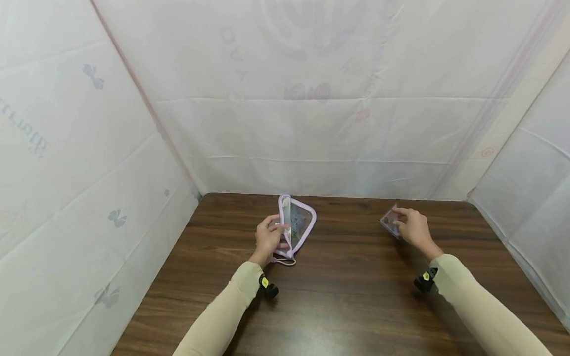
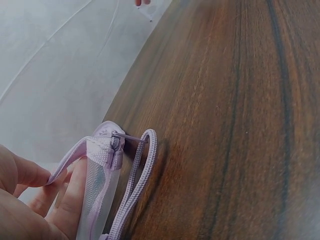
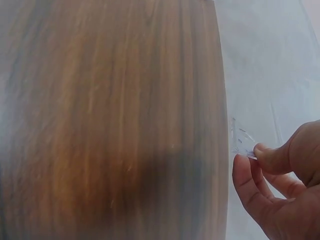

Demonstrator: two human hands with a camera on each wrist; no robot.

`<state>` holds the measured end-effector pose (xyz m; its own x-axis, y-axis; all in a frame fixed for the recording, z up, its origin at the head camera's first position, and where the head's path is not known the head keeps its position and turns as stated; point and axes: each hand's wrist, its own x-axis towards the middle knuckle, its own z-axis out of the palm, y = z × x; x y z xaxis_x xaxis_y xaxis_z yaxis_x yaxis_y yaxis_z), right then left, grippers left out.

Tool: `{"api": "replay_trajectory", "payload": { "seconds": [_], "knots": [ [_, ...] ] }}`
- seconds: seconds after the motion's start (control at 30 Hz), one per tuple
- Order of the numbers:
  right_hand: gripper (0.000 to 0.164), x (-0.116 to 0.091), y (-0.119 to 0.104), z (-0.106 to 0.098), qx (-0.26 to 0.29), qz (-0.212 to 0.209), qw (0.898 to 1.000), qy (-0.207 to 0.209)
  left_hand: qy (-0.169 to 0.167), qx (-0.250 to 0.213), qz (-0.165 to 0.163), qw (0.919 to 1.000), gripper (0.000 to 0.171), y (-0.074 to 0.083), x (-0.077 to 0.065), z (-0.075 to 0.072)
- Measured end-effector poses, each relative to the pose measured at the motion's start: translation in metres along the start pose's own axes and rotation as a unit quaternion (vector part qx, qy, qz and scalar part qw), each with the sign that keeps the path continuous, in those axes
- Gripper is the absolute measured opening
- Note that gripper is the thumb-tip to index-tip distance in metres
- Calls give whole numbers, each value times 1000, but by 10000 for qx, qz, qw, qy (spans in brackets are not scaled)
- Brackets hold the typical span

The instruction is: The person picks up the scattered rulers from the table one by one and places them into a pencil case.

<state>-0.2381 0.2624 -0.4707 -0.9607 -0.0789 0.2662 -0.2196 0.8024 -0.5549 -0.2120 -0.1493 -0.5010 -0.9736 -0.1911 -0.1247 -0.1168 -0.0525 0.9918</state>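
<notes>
My left hand [image 1: 267,239] grips the edge of a see-through zip pouch [image 1: 299,225] with lilac trim, held up over the left half of the table. In the left wrist view, the thumb and fingers pinch the lilac edge of the pouch [image 2: 102,150], its mouth spread apart. A braided lilac cord loop [image 2: 151,150] hangs from the zipper end. Off to the right, my right hand [image 1: 415,228] pinches a small flat clear plastic piece [image 1: 389,221] by one side, tilted above the table. The right wrist view shows this clear piece [image 3: 242,142] between thumb and fingertips.
A dark brown wood-grain table [image 1: 338,296] lies under both hands. Whitish printed sheeting [image 1: 311,133] hangs behind its far edge, with more sheeting at the left [image 1: 80,198] and right [image 1: 530,188]. Each wrist carries a small black camera.
</notes>
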Motion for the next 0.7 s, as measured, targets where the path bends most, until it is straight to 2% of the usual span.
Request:
{"api": "replay_trajectory", "payload": {
  "seconds": [0.47, 0.7],
  "knots": [
    [42, 17, -27, 12, 535, 85, 9984, -149, 57, 44, 203, 9998, 38, -1, -1, 1],
    [42, 25, -37, 20, 687, 152, 9972, -250, 83, 73, 150, 9998, 37, -1, -1, 1]
  ]
}}
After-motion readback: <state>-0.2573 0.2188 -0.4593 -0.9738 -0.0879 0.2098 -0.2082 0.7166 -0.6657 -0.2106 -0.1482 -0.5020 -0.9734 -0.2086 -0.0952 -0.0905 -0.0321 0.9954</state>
